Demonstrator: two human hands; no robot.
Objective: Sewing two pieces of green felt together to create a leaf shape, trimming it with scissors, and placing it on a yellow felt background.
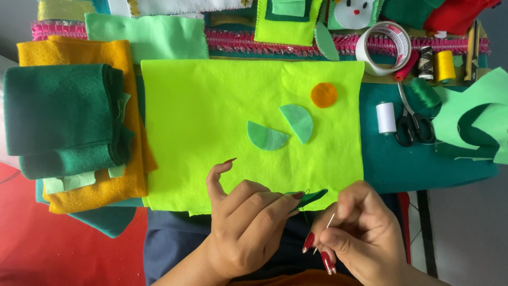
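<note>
While left hand (246, 228) grip pinches dark green felt piece (308, 198) | right hand (360, 233) grip holds needle (324, 231) just below.

Big felt sheet (211, 132) is neon yellow-green w/ two mint half-circles (267, 136) and an orange disc (324, 95) on it; the small felt piece (309, 197) pinched at its lower edge is dark green. Left side: folded felt (61, 116) dark green over a mustard-yellow felt layer (79, 53); floor (58, 249) red. Right side: thread spools white (386, 117), green (424, 92), yellow (444, 65), black-handled scissors (414, 127), teal cloth (423, 167) underneath, pink sequin trim (238, 41) along the top, nails on both hands dark red.
</note>
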